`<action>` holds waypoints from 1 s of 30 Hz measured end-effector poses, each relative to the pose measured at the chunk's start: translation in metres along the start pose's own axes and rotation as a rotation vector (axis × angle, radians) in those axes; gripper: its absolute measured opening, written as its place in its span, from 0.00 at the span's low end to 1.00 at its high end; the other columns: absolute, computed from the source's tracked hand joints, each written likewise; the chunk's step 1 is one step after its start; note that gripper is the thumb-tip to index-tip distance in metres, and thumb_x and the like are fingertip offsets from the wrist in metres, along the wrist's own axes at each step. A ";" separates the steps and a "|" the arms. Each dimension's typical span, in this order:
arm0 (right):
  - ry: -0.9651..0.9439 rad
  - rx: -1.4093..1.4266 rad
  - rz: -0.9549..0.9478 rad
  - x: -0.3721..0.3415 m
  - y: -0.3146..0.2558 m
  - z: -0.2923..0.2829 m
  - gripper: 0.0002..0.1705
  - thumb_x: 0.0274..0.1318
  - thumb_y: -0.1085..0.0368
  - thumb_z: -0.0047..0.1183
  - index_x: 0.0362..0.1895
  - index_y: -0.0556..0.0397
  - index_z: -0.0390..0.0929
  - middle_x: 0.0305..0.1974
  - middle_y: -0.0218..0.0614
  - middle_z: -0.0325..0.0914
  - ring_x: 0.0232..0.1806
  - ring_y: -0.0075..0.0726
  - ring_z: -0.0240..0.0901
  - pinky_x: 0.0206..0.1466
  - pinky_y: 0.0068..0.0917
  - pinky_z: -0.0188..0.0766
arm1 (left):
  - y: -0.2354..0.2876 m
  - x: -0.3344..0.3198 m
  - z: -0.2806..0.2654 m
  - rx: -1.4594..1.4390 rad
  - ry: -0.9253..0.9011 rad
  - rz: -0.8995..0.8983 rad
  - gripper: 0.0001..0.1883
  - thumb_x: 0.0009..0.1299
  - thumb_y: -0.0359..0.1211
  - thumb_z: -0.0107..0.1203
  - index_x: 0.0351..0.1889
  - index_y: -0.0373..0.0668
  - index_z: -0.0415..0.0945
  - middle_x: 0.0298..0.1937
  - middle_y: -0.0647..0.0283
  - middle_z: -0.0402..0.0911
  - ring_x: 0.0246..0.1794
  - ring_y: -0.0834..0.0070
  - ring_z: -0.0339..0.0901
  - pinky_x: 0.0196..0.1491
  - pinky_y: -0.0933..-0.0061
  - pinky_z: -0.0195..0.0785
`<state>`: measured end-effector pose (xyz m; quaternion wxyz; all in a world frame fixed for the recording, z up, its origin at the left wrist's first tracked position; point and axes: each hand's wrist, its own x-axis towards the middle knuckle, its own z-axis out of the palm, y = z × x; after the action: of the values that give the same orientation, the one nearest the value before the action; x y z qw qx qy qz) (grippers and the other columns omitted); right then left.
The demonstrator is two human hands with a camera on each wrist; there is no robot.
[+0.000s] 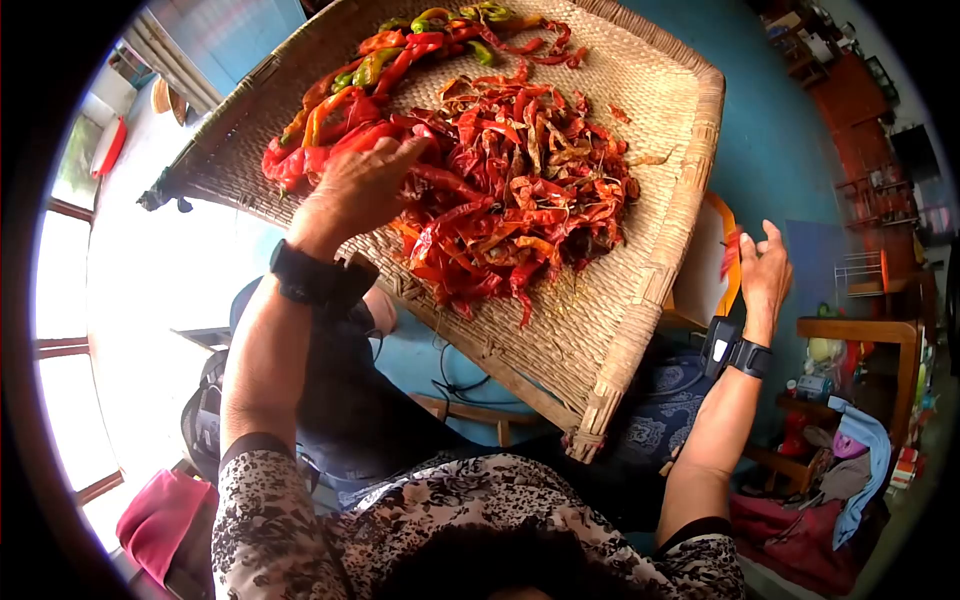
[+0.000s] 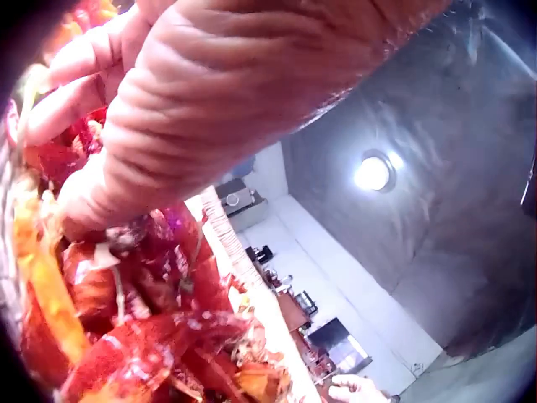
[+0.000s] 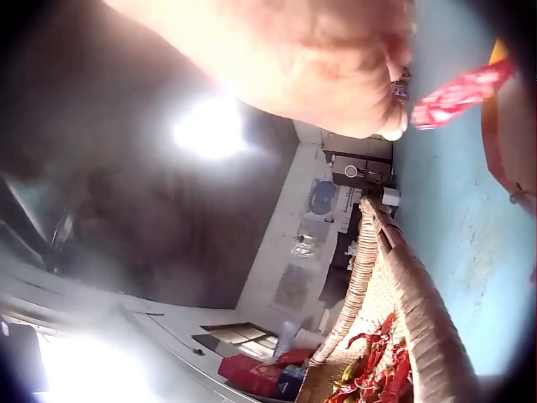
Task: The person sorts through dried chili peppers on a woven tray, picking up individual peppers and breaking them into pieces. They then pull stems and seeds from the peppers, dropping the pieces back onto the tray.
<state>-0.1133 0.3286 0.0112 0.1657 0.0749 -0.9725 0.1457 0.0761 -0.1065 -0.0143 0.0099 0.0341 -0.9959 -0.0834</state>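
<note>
Red, orange and green peppers, fresh and wrinkled, lie heaped on a woven tray [image 1: 670, 130]. The left hand [image 1: 365, 190] rests among the red peppers [image 1: 460, 220] at the heap's left side. In the left wrist view its thumb and fingers stand apart, touching peppers [image 2: 126, 361]; some fingertips are partly hidden. Right of the tray, the right hand [image 1: 765, 275] has loosely bent fingers beside an orange-rimmed container [image 1: 700, 270]. A blurred red pepper [image 3: 461, 94] appears just off the fingertips of the right hand [image 3: 336, 75], over the container's side, with a small gap between them.
The tray's near corner [image 1: 590, 430] lies over the person's lap. Dark cables [image 1: 460, 385] hang below it. At the right stands a wooden chair [image 1: 860, 330] with cloths, and a pink cloth [image 1: 165, 520] is at lower left. The floor [image 1: 760, 130] is blue.
</note>
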 end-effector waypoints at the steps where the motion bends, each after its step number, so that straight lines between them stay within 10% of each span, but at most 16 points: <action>1: 0.036 -0.009 -0.058 -0.001 0.002 0.003 0.20 0.55 0.60 0.56 0.52 0.51 0.74 0.34 0.47 0.80 0.36 0.52 0.77 0.41 0.42 0.71 | 0.007 0.001 0.002 -0.004 -0.049 -0.025 0.37 0.60 0.37 0.60 0.68 0.50 0.56 0.52 0.52 0.71 0.45 0.54 0.75 0.46 0.59 0.70; 9: -0.083 0.463 -0.450 -0.023 -0.095 0.009 0.12 0.55 0.70 0.56 0.45 0.56 0.78 0.36 0.39 0.79 0.32 0.27 0.76 0.36 0.23 0.73 | 0.050 0.031 0.027 -0.253 0.123 0.068 0.27 0.65 0.31 0.54 0.63 0.48 0.61 0.48 0.50 0.73 0.50 0.54 0.72 0.46 0.56 0.72; 21: -0.118 0.536 -0.731 -0.047 -0.171 0.034 0.15 0.48 0.77 0.55 0.43 0.57 0.75 0.32 0.46 0.70 0.33 0.47 0.72 0.34 0.36 0.70 | 0.096 0.039 0.013 -0.217 0.301 0.239 0.22 0.64 0.36 0.55 0.56 0.46 0.68 0.32 0.55 0.81 0.28 0.58 0.80 0.28 0.61 0.74; 30: -0.300 1.123 -0.340 -0.035 -0.157 0.026 0.05 0.59 0.66 0.54 0.38 0.54 0.78 0.30 0.28 0.78 0.30 0.20 0.71 0.34 0.20 0.69 | 0.078 0.038 0.008 -0.455 0.296 0.197 0.11 0.65 0.33 0.53 0.46 0.46 0.74 0.30 0.55 0.81 0.33 0.56 0.80 0.36 0.58 0.74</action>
<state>-0.0577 0.1755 0.0162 -0.0172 0.3253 -0.7340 0.5960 0.0327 -0.0313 -0.0087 0.1704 -0.0540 -0.9379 -0.2973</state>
